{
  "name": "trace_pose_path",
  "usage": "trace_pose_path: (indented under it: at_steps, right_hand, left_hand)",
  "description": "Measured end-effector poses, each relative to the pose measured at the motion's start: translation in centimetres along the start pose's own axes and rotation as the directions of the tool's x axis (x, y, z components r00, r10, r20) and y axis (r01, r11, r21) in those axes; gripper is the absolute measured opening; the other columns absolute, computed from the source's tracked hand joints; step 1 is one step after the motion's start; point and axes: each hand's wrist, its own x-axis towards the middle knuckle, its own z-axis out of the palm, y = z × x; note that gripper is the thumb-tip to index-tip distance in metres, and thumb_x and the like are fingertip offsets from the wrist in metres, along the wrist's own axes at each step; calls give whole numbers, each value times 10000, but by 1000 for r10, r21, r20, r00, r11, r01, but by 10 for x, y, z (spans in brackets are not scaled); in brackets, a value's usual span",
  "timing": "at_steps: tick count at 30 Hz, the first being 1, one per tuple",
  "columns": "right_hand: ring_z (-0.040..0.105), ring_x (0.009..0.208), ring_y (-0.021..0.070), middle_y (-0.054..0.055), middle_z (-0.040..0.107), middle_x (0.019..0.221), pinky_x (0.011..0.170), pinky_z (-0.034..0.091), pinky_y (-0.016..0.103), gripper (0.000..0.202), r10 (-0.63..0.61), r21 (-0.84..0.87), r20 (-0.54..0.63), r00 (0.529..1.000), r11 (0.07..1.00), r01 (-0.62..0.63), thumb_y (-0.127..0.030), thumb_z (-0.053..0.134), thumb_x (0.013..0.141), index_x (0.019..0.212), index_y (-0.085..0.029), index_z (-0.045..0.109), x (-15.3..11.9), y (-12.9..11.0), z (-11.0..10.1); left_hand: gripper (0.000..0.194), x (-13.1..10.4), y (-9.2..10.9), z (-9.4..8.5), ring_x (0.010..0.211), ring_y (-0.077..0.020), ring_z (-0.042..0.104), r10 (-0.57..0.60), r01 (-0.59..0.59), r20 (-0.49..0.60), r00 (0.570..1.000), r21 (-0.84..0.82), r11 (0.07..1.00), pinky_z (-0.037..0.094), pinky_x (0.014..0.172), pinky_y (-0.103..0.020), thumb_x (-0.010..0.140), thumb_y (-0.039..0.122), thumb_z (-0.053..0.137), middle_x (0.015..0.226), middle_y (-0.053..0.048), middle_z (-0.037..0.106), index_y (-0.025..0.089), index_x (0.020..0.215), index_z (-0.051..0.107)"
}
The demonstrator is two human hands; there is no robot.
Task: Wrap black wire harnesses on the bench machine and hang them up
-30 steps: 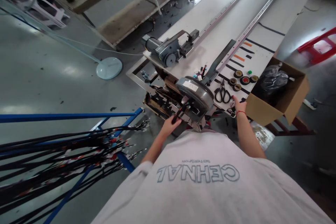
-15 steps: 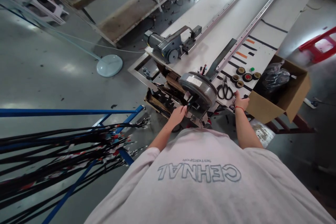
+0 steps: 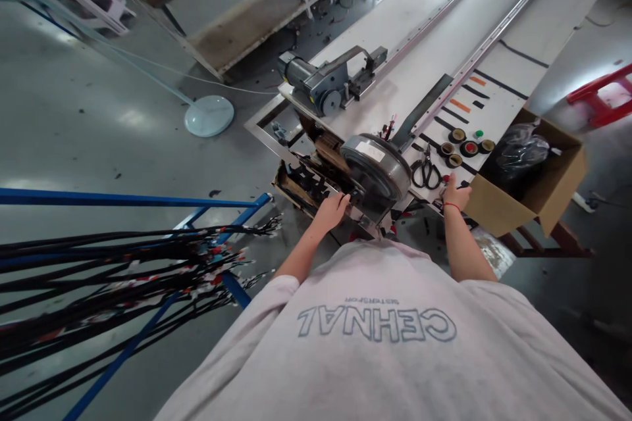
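At the lower left side of the round grey-metal machine head (image 3: 376, 168), my left hand (image 3: 332, 212) has its fingers curled together. What they hold, if anything, is too small to name. My right hand (image 3: 457, 196) rests at the near edge of the table, its thumb raised and apart from the fingers. A small red round thing (image 3: 446, 179) shows beside that thumb. Black-handled scissors (image 3: 426, 174) lie on the table just left of this hand. Several tape rolls (image 3: 454, 160) sit beyond it, near a small green round piece (image 3: 478, 134).
A motor unit (image 3: 316, 82) stands on the long white table (image 3: 424, 33) with metal rails. To the right is an open cardboard box (image 3: 557, 174) holding a plastic bag (image 3: 522, 145). Wire bundles (image 3: 187, 256) hang on a blue frame (image 3: 123, 198) at left.
The view has shifted slightly. My left hand has moved a little away from the machine's underside. The red round thing beside my right thumb now shows more plainly.
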Motion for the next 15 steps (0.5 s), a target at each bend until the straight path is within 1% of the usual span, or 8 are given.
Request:
trace_pose_path:
  at_steps: [3,5,7,8,10,11,13,15]
  right_hand:
    - [537,1187,369,273,556,1246,971,428,448,769,-15,7,4,1000,1000,15,-724,479,801,1232,-87,454,-1,0,-1]
    - [536,1190,363,268,562,1240,976,429,443,771,-14,15,11,1000,1000,13,-711,512,793,1240,-86,454,-2,0,-2]
    - [541,1187,357,259,573,1228,976,433,438,753,-5,21,18,1000,1000,5,-697,527,794,1236,-91,462,-2,-1,-3]
    - [544,1183,355,255,578,1223,975,435,435,746,-2,22,19,1000,1000,2,-692,535,793,1232,-92,466,-2,-1,-3]
    - [547,1178,352,253,582,1217,972,437,428,741,-2,24,15,1000,1000,2,-683,549,790,1226,-90,471,-1,-1,-3]
    - [548,1177,351,253,583,1214,970,438,422,740,-4,27,13,1000,1000,4,-679,552,789,1225,-87,471,-1,-1,-3]
    - [548,1177,348,254,582,1213,969,438,413,735,-8,33,12,1000,999,8,-673,552,792,1225,-85,470,-1,-1,-3]
    - [547,1176,347,255,579,1217,970,436,411,734,-8,34,16,1000,999,8,-674,546,794,1230,-88,466,-2,-1,-4]
  left_hand:
    - [373,-6,-6,-7,715,-189,592,4,-3,14,1000,-51,999,402,687,-273,949,442,336,739,-59,636,176,851,580]
    - [412,-16,-18,-12,710,-173,586,8,2,80,997,-131,991,414,692,-262,944,479,314,730,-38,634,181,863,586]
    - [453,-28,-32,-15,671,-164,575,-19,44,141,990,-176,983,421,678,-258,938,512,284,677,-19,611,185,831,579]
    - [460,-33,-38,-16,654,-165,572,-42,69,153,987,-179,981,422,667,-260,932,522,280,661,-17,603,185,818,573]
    - [442,-41,-45,-14,654,-174,578,-76,96,126,989,-166,981,423,660,-269,918,531,305,676,-26,611,186,820,564]
    - [431,-43,-44,-12,666,-179,584,-81,96,100,992,-158,983,423,662,-272,915,530,317,695,-34,620,187,821,561]
    - [418,-43,-37,-8,692,-184,592,-68,75,57,996,-147,986,425,673,-275,922,523,324,721,-43,631,190,820,556]
    - [415,-38,-25,-3,691,-181,593,-46,54,59,997,-149,987,424,677,-272,936,506,310,705,-38,624,193,811,551]
